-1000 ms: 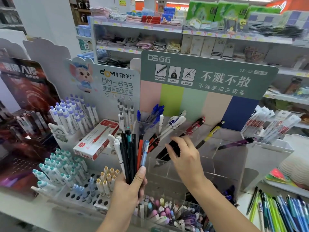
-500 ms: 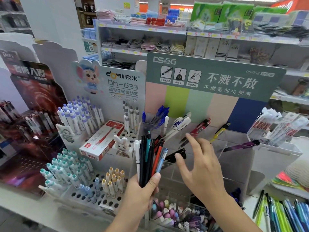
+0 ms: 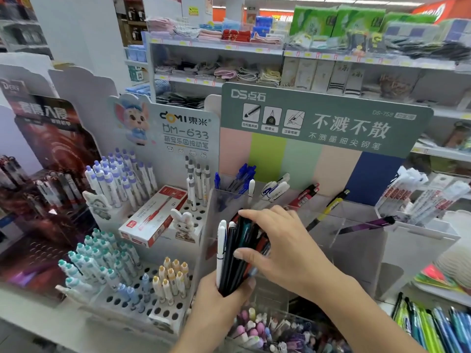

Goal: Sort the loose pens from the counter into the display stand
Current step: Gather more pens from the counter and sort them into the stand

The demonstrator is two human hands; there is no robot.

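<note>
The left hand (image 3: 216, 299) has its fingers and thumb curled round the lower ends of a fanned bundle of loose pens (image 3: 238, 253), black, white, teal and red barrels standing nearly upright. The right hand (image 3: 283, 250) reaches across the bundle's upper half, thumb and forefinger curved round the dark barrels and pinching at them; which single pen it has cannot be told. Just behind the hands, toward twelve o'clock, stands the clear acrylic display stand with divided compartments (image 3: 339, 233), holding blue-capped pens (image 3: 242, 178), white pens (image 3: 275, 188), red-and-black pens (image 3: 304, 196) and one yellow-and-black pen (image 3: 331, 206). Above it rises a green header card with pastel stripes (image 3: 326, 121). At nine o'clock sits a white perforated pen rack (image 3: 142, 276) with a red-and-white pen box (image 3: 153, 217) on it. At five o'clock lie green and blue pens (image 3: 433, 327).
</note>
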